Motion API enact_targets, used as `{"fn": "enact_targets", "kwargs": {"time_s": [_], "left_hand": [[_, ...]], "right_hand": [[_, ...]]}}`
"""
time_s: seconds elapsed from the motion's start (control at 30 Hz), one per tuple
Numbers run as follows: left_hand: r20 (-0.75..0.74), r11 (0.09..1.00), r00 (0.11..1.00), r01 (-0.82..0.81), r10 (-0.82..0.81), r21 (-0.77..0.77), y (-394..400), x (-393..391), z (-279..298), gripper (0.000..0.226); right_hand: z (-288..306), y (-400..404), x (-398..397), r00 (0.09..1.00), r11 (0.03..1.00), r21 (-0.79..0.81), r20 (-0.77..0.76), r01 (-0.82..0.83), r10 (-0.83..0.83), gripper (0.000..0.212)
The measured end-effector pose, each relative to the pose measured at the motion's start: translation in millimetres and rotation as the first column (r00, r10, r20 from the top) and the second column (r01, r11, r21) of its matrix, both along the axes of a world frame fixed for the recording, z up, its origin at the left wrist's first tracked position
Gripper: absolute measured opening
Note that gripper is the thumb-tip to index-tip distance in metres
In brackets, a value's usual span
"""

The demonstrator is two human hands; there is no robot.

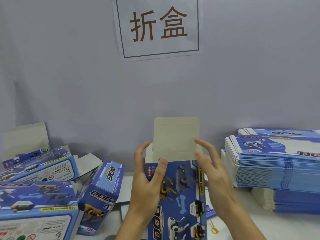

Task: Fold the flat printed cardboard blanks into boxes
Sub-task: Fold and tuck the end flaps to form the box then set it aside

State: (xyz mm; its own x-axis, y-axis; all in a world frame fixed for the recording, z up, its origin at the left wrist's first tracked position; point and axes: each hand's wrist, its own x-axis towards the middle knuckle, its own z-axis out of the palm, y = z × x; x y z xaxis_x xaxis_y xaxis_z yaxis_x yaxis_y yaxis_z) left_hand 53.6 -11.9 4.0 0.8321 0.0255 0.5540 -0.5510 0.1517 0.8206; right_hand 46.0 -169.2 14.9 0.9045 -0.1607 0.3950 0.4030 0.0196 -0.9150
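Box [180, 193] gripped by left hand [147, 184]; right hand [213, 170], fingers seemingly relaxed beside the upright lid flap [176, 139], could crease it crookedly.

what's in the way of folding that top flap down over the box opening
Nothing visible. The top flap stands upright above the box; the left hand grips the box, and the right hand is beside the flap.

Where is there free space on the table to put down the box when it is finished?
The bare patch of table at near right, between the held box and the stack of flat blanks, holds only a yellow rubber band. The left side is crowded with folded boxes.
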Motion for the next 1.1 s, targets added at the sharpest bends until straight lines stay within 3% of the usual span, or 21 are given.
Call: {"fn": "enact_targets", "kwargs": {"time_s": [0.1,0.23,0.27,0.43,0.57,0.73,0.9,1.0,1.07,1.1], "left_hand": [[0.094,0.988,0.995,-0.054,0.041,0.146,6,-3,5,0.055],[0.369,0.876,0.928,-0.219,0.052,0.429,7,-12,21,0.061],[0.418,0.839,0.907,-0.26,0.043,0.478,4,-15,25,0.062],[0.586,0.743,0.809,-0.42,0.046,0.522,-3,-20,33,0.063],[0.58,0.74,0.813,-0.422,0.053,0.524,-7,-20,31,0.062],[0.522,0.807,0.851,-0.35,0.062,0.475,0,-18,31,0.061],[0.526,0.804,0.85,-0.327,0.021,0.497,3,-20,36,0.061],[0.518,0.81,0.854,-0.334,0.044,0.482,2,-19,36,0.059],[0.496,0.852,0.864,-0.325,0.091,0.411,5,-17,36,0.055],[0.465,0.884,0.878,-0.301,0.111,0.358,7,-17,36,0.052]], "right_hand": [[21,-20,-6,0.979,0.972,-0.201,-0.139,0.12,-0.15,0.057],[43,-41,-16,0.947,0.891,-0.442,-0.229,0.103,-0.224,0.019],[45,-41,-18,0.944,0.876,-0.464,-0.211,0.132,-0.254,0.008],[37,-40,-12,0.908,0.869,-0.407,-0.181,0.282,-0.379,0.026],[29,-35,-7,0.889,0.848,-0.364,-0.098,0.386,-0.447,0.029],[26,-31,-4,0.946,0.91,-0.314,-0.093,0.269,-0.312,0.017],[21,-31,0,0.937,0.887,-0.362,-0.087,0.287,-0.339,0.014],[19,-32,-2,0.928,0.858,-0.385,-0.011,0.34,-0.373,0.029],[22,-30,-3,0.954,0.897,-0.327,0.055,0.296,-0.295,0.031],[23,-28,-4,0.97,0.931,-0.274,0.078,0.241,-0.229,0.02]]}}
